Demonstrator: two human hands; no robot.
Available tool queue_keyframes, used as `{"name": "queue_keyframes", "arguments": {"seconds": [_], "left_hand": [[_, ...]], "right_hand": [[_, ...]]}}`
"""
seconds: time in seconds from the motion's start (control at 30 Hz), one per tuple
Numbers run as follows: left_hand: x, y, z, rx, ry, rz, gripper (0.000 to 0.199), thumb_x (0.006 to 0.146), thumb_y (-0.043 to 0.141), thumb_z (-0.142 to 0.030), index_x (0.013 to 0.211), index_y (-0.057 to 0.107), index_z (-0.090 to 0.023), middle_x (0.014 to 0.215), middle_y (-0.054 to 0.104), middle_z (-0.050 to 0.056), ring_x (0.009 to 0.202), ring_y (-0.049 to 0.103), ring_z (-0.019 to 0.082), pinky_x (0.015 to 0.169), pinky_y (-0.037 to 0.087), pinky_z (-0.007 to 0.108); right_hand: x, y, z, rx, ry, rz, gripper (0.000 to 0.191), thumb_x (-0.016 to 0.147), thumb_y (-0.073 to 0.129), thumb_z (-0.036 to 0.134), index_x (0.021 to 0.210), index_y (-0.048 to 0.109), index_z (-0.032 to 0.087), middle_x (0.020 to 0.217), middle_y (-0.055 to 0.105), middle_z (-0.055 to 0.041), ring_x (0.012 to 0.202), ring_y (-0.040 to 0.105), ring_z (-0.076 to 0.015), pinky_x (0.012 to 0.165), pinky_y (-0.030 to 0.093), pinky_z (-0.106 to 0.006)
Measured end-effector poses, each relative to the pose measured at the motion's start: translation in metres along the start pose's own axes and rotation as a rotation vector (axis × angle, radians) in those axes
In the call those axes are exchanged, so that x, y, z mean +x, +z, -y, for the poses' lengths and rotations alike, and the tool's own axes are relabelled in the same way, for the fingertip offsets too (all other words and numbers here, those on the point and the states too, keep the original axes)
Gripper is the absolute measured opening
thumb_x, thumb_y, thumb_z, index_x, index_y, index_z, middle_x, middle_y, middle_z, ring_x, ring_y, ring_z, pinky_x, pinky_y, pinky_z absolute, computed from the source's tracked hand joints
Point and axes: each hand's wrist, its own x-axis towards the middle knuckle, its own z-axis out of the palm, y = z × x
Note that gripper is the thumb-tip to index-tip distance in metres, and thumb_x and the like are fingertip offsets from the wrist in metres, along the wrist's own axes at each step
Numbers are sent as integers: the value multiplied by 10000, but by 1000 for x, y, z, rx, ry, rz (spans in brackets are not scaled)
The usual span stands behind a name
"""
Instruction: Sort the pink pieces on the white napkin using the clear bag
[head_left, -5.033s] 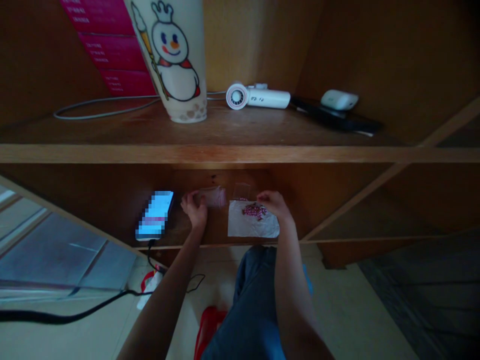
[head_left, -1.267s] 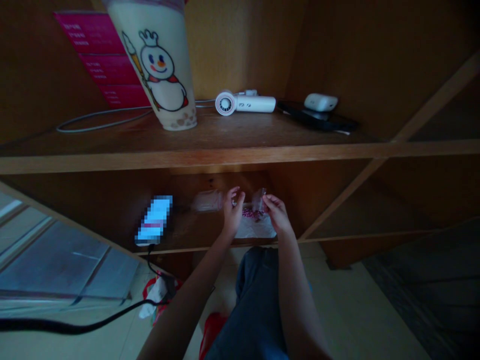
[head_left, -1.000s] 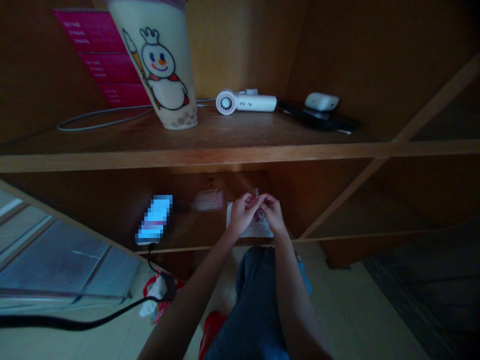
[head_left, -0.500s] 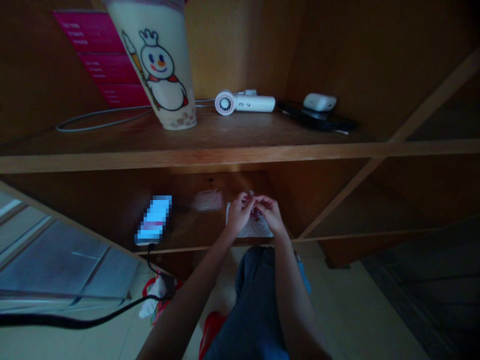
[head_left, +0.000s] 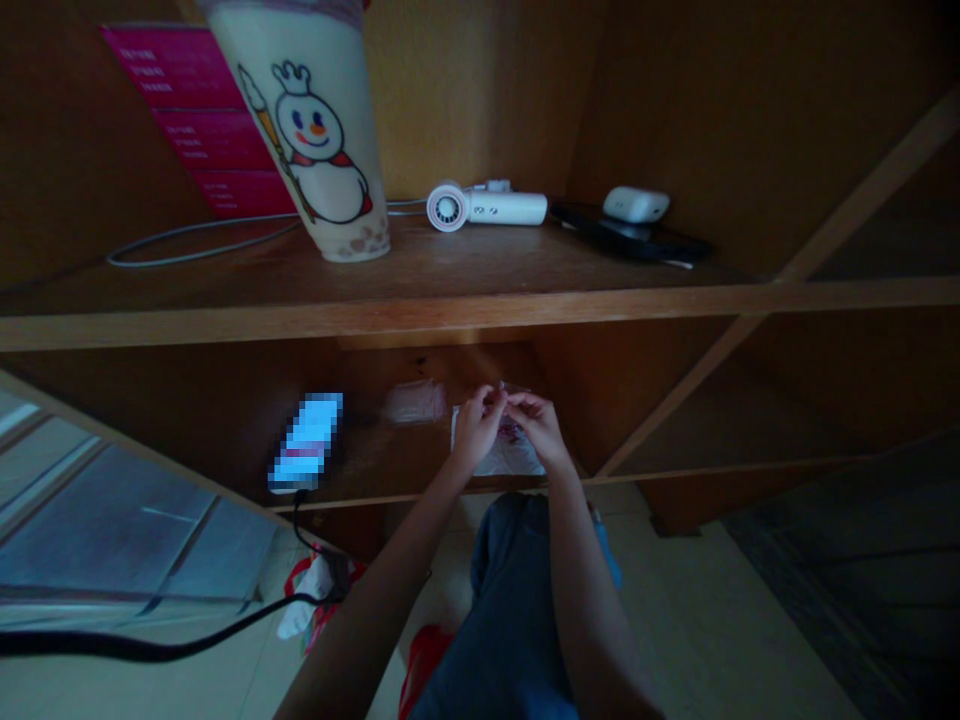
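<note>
**as the left hand [head_left: 476,430] and right hand [head_left: 540,430] meet, fingertips [head_left: 501,397] pinch a clear bag [head_left: 513,390]**

the hands are closer than before, fingers together on the bag, above the white paper [head_left: 487,455] on the wooden shelf [head_left: 375,465]. a pale packet [head_left: 412,402] lies just left, and the shelf edge is just below.

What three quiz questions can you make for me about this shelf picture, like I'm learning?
1. True or false: the cartoon cup stands on the upper shelf.
2. What lies under the left hand and right hand?
A) a white sheet
B) a metal tray
C) a plate
3. Fill in the blank: the small white handheld fan sits to the ___ of the cup.

Key: 1 true; 2 A; 3 right.
</note>
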Motion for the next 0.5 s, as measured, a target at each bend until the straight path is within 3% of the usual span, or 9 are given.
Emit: {"name": "queue_keyframes", "arguments": {"seconds": [0.17,0.5], "left_hand": [[-1,0,-1,-5,25,-7,291,874,385,-386,870,602,-191,836,662,31,743,612,144,655,445,225],[-1,-2,2,-170,17,-68,261,825,485,-355,836,646,-150,737,682,57,631,626,141,583,459,221]], "right_hand": [[0,1,2,2,25,23,170,708,634,343,758,667,183,748,653,-25,681,564,-132,670,439,-254],[3,3,2,60,22,-117,129,709,637,311,718,612,185,679,593,10,645,537,-114,626,422,-218]]}}
